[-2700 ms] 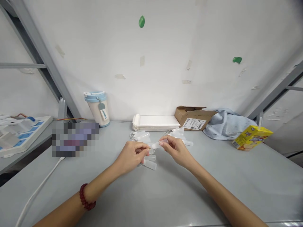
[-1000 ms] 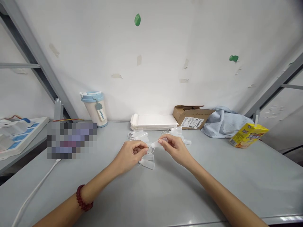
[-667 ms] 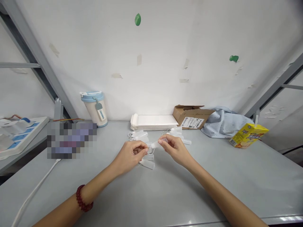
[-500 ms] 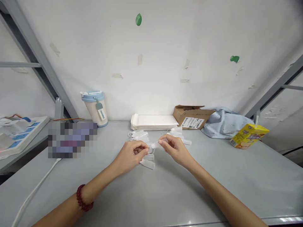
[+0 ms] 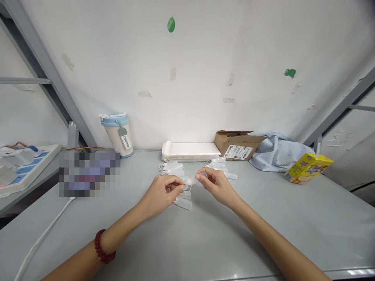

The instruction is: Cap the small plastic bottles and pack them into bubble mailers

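Pinching a translucent tube [image 5: 192, 180], the fingers [image 5: 200, 178] of the right hand [image 5: 216, 184] could slip if the left hand [image 5: 160, 194], pinching a mostly hidden thin piece [image 5: 184, 185], tugs sharply.

Blue-lidded pale tumbler [image 5: 118, 134] near the white wall [image 5: 199, 43], pixelated item [image 5: 90, 173], perhaps a phone, white cable [image 5: 43, 236] leading from it, power strip [image 5: 41, 160] at far left, cardboard box [image 5: 229, 141] beside crumpled light-blue cloth [image 5: 277, 153], yellow drink carton [image 5: 309, 169] nearby, two green patches [image 5: 171, 24] above
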`<state>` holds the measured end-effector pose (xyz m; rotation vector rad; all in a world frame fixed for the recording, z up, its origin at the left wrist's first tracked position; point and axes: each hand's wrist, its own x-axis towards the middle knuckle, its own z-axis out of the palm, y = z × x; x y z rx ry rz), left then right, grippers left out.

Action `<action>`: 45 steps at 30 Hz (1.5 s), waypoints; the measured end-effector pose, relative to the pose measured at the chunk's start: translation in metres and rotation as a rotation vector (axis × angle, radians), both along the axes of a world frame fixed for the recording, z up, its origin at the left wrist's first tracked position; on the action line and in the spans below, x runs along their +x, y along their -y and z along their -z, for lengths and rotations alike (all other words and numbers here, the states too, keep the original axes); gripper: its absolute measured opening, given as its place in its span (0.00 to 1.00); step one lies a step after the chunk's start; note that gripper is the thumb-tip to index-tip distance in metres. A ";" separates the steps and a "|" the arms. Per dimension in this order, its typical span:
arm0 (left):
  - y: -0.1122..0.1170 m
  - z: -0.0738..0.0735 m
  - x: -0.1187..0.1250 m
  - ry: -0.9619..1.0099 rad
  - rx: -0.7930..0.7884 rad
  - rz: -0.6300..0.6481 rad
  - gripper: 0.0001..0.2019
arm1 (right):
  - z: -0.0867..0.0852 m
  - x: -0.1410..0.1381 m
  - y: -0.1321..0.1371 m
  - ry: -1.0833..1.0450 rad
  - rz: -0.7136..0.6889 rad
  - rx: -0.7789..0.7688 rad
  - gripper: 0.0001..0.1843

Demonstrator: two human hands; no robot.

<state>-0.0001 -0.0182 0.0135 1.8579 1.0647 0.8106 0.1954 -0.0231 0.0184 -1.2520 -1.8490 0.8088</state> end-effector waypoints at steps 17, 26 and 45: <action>0.002 0.000 0.001 -0.011 0.013 0.014 0.08 | -0.002 0.000 0.000 0.025 0.013 -0.005 0.18; 0.001 0.000 0.001 -0.034 0.024 0.029 0.09 | -0.001 -0.001 0.001 0.033 -0.008 -0.010 0.17; -0.007 -0.008 -0.005 0.040 -0.061 0.001 0.12 | -0.006 0.003 0.001 -0.102 0.053 -0.033 0.19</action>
